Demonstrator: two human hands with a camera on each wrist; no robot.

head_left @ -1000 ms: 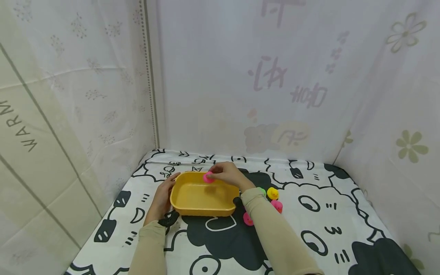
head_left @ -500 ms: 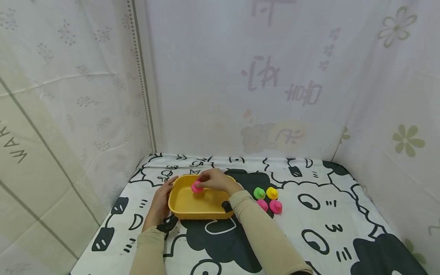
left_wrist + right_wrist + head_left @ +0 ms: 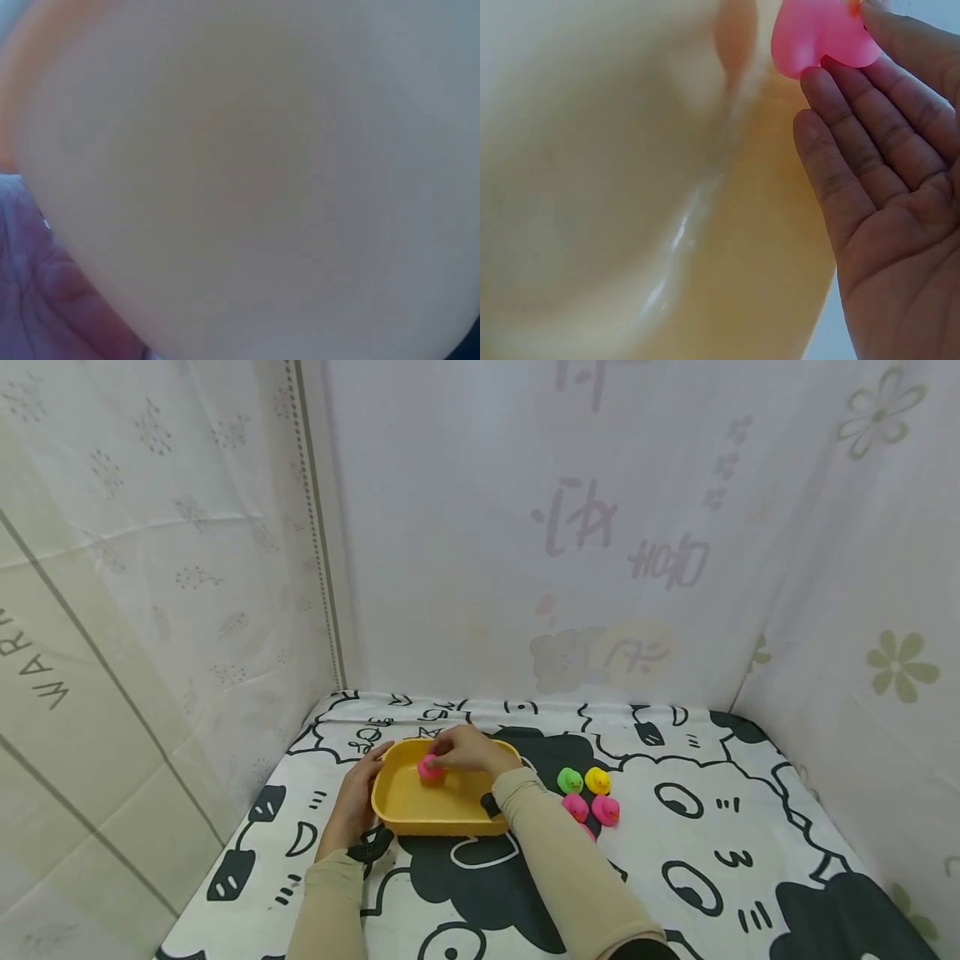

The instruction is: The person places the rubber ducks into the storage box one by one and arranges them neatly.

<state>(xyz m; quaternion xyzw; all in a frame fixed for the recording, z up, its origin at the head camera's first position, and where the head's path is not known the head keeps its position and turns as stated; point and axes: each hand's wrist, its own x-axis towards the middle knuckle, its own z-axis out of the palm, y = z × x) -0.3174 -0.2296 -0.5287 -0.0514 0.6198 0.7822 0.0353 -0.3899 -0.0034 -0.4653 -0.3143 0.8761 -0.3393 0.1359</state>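
My right hand [image 3: 470,752] pinches a pink rubber duck [image 3: 430,767] between thumb and fingers, over the left part of a yellow plastic basin [image 3: 465,828]. In the right wrist view, the pink body shows at the fingertips [image 3: 814,79], with the basin's pale wall close by. Against the basin's left side lies my left hand [image 3: 352,802], its fingers extending along the wall to the far left rim. The basin's wall fills most of the left wrist view, blurred, with part of the palm [image 3: 45,292] at the lower left.
Right of the basin sit a green duck [image 3: 570,780], a yellow duck [image 3: 597,780] and several pink ducks [image 3: 606,810], one partly behind the right sleeve. A black-and-white cartoon cloth [image 3: 712,835] covers the table. Pale printed curtains [image 3: 465,543] hang behind and at both sides.
My right hand has carried the pink duck from the basin's far rim leftward and lower over its inside. The ducks at the right show more now. My left hand stays at the basin.
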